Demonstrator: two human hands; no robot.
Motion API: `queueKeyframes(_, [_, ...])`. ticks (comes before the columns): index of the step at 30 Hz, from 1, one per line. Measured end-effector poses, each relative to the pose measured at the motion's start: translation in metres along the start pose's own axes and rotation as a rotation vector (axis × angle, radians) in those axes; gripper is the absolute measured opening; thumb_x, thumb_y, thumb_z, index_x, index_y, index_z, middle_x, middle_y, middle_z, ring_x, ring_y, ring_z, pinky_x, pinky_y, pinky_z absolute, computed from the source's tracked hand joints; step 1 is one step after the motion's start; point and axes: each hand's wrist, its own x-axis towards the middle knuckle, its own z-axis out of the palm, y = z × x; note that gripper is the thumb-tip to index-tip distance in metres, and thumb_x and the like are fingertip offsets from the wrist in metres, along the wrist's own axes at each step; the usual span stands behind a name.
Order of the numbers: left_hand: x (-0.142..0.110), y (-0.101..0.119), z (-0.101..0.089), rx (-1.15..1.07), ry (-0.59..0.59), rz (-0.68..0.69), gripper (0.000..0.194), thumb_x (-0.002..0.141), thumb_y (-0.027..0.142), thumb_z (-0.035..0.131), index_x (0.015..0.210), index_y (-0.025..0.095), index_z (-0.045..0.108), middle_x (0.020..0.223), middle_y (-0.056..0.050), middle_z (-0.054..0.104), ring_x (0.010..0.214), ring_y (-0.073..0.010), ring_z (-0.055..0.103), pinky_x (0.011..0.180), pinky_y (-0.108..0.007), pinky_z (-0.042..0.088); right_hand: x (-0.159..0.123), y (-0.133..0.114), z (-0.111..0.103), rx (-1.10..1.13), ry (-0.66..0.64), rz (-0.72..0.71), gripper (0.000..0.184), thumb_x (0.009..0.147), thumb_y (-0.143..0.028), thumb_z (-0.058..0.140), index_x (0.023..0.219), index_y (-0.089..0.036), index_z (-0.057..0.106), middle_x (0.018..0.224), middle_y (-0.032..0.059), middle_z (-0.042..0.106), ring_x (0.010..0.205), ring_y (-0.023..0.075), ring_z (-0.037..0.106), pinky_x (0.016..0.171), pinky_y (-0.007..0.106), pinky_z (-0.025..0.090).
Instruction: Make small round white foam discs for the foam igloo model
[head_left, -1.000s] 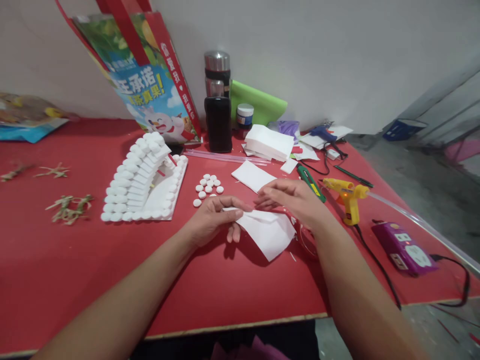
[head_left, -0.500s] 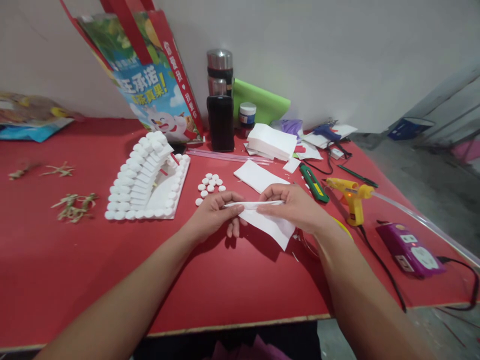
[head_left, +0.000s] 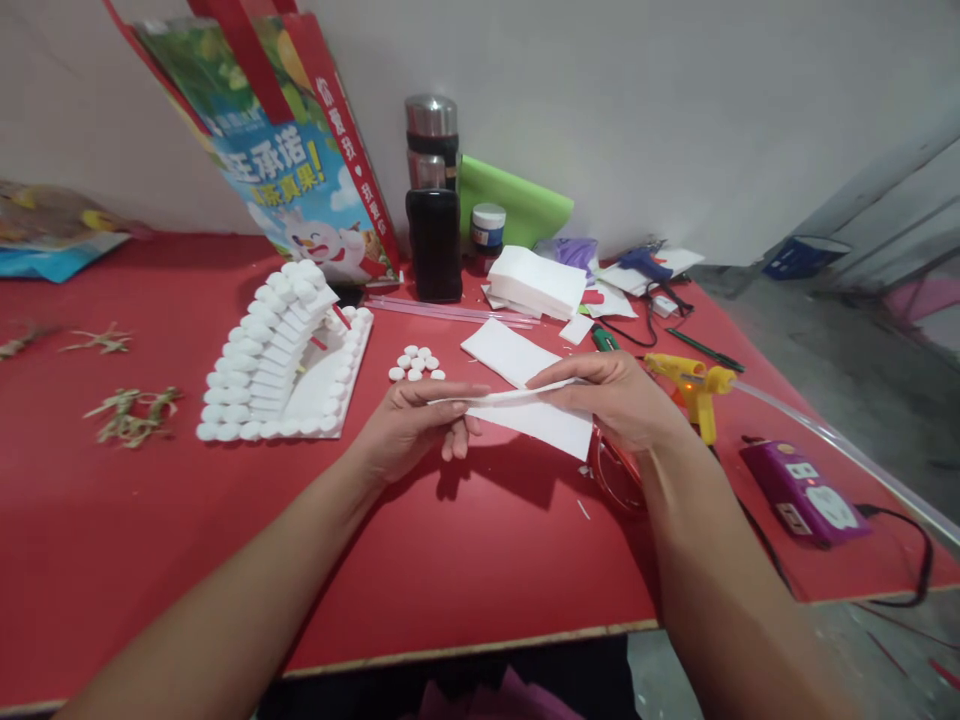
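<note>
A pale wall [head_left: 675, 120] rises behind a red table [head_left: 450, 570]. A printed bag [head_left: 300, 160] stands behind the white model [head_left: 281, 360]. Right of the model, the left hand [head_left: 409, 420] and right hand [head_left: 630, 400] each pinch an end of a white sheet [head_left: 540, 425], thumb against fingers, above the table. Farther right of the model is a yellow glue gun [head_left: 697, 385]; near the model's right edge lie small white discs [head_left: 416, 365].

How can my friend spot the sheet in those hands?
Find the red table, then the person's left hand and right hand above it. The white sheet stretches between them, its loose part hanging below. Unlike the white card lying beyond it, it's held up.
</note>
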Motion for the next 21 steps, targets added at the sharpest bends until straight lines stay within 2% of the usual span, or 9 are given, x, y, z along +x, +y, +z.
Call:
queueKeyframes(4, [0.0, 0.0, 0.002, -0.02, -0.028, -0.025, 0.028, 0.076, 0.026, 0.091, 0.101, 0.013, 0.087, 0.079, -0.012, 0.082, 0.057, -0.0141, 0.074, 0.055, -0.019, 0.06, -0.001, -0.001, -0.005, -0.025, -0.042, -0.055, 0.014, 0.073, -0.02, 0.08, 0.083, -0.027, 0.087, 0.086, 0.0042, 0.079, 0.078, 0.018, 0.065, 0.067, 0.03, 0.047])
queueKeyframes(9, [0.003, -0.002, 0.001, -0.008, 0.051, -0.006, 0.024, 0.075, 0.025, 0.093, 0.095, 0.013, 0.087, 0.073, -0.009, 0.08, 0.05, -0.0115, 0.07, 0.047, -0.016, 0.055, -0.007, -0.004, -0.027, -0.111, -0.138, -0.107, 0.018, 0.078, -0.014, 0.074, 0.082, -0.025, 0.087, 0.094, 0.005, 0.078, 0.067, 0.0121, 0.057, 0.054, 0.026, 0.039])
queueKeyframes(12, [0.002, 0.0, -0.002, -0.006, 0.006, -0.006, 0.021, 0.078, 0.026, 0.091, 0.092, 0.012, 0.086, 0.068, -0.007, 0.077, 0.043, -0.0091, 0.065, 0.041, -0.013, 0.049, -0.005, -0.003, -0.043, 0.077, -0.047, -0.235, 0.013, 0.078, -0.015, 0.074, 0.077, -0.021, 0.085, 0.09, 0.0065, 0.077, 0.053, 0.0065, 0.045, 0.047, 0.024, 0.032])
queueKeyframes(14, [-0.001, 0.002, -0.003, -0.009, -0.066, -0.045, 0.018, 0.08, 0.027, 0.09, 0.09, 0.013, 0.085, 0.066, -0.006, 0.076, 0.04, -0.009, 0.063, 0.039, -0.014, 0.047, 0.0, -0.002, -0.042, 0.241, 0.05, -0.265, 0.009, 0.078, -0.019, 0.075, 0.079, -0.02, 0.084, 0.086, 0.0065, 0.077, 0.051, 0.0065, 0.047, 0.046, 0.023, 0.034])
queueKeyframes(16, [-0.004, 0.002, -0.001, 0.003, -0.134, -0.096, 0.018, 0.081, 0.028, 0.089, 0.089, 0.013, 0.084, 0.066, -0.007, 0.076, 0.04, -0.0097, 0.063, 0.039, -0.015, 0.047, 0.004, -0.001, -0.027, 0.329, 0.081, -0.151, 0.014, 0.081, -0.029, 0.077, 0.09, -0.02, 0.082, 0.089, 0.0076, 0.079, 0.064, 0.0122, 0.063, 0.055, 0.024, 0.048])
queueKeyframes(17, [-0.005, 0.001, -0.001, 0.016, -0.15, -0.109, 0.019, 0.081, 0.029, 0.088, 0.09, 0.012, 0.084, 0.067, -0.007, 0.076, 0.04, -0.0097, 0.063, 0.039, -0.015, 0.047, 0.005, 0.0, -0.015, 0.341, 0.044, -0.055, 0.021, 0.084, -0.036, 0.077, 0.095, -0.019, 0.081, 0.094, 0.0095, 0.079, 0.074, 0.0165, 0.07, 0.064, 0.028, 0.055])
queueKeyframes(19, [-0.008, 0.0, 0.001, 0.062, -0.17, -0.126, 0.021, 0.083, 0.03, 0.087, 0.092, 0.012, 0.082, 0.067, -0.006, 0.076, 0.041, -0.0089, 0.062, 0.04, -0.015, 0.047, 0.004, 0.001, 0.012, 0.332, -0.141, 0.183, 0.039, 0.089, -0.053, 0.074, 0.105, -0.018, 0.076, 0.097, 0.0121, 0.08, 0.085, 0.0231, 0.075, 0.075, 0.035, 0.06])
queueKeyframes(21, [-0.01, -0.001, 0.002, 0.118, -0.146, -0.126, 0.023, 0.085, 0.031, 0.086, 0.097, 0.013, 0.079, 0.067, -0.004, 0.075, 0.041, -0.0076, 0.061, 0.041, -0.015, 0.045, -0.001, 0.001, 0.036, 0.283, -0.378, 0.3, 0.048, 0.093, -0.064, 0.068, 0.105, -0.018, 0.074, 0.093, 0.0116, 0.079, 0.081, 0.0235, 0.075, 0.072, 0.035, 0.058])
